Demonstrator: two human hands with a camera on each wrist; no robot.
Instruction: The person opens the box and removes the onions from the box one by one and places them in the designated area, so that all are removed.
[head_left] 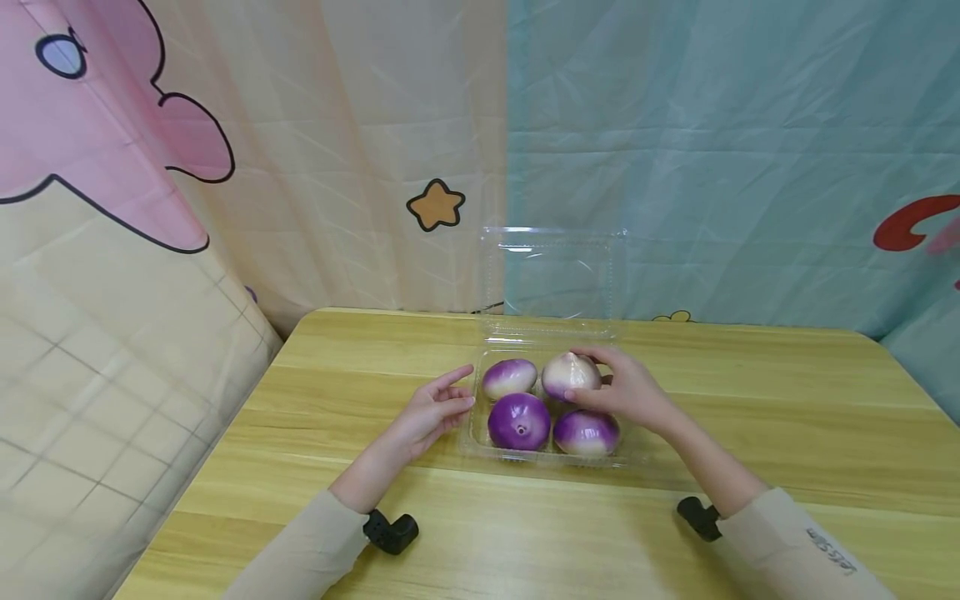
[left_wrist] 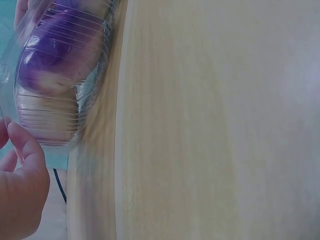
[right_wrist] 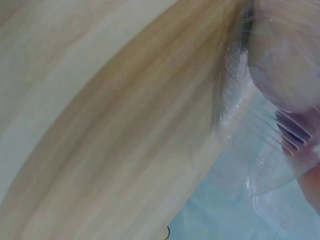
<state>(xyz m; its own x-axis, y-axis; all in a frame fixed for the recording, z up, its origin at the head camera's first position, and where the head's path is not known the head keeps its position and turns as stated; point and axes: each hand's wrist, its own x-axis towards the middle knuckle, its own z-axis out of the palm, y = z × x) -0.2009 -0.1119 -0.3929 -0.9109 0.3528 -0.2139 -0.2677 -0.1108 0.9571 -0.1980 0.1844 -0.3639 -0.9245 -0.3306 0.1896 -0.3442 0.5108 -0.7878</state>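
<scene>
Nearest to me are my left sleeve (head_left: 315, 537) and my right sleeve (head_left: 798, 537), with a black wrist piece (head_left: 395, 533) by the left cuff. Before me is the wooden table (head_left: 525, 533); its wood lies between my cuffs and the front edge of the clear plastic box (head_left: 480, 448).

In the front of this box sit a dark purple vegetable (head_left: 519, 421) on the left and a two-coloured vegetable (head_left: 587, 431) on the right. My left hand (head_left: 429, 417) is at the left edge, thumb and first finger apart; if they press the plastic, I cannot tell.

Behind sits a paler vegetable (head_left: 510, 379), close to the left wall. At the back right, my right hand (head_left: 628, 389) reaches over the right edge and pinches a white-topped vegetable (head_left: 564, 377), its tip upward, between thumb and fingers. The space between these two is narrow.

Farther, the lid (head_left: 555, 279) stands raised, near the table's far edge. To the right of the box the wood stretches wide. Behind hangs a curtain (head_left: 697, 150) with an orange star (head_left: 436, 205).
</scene>
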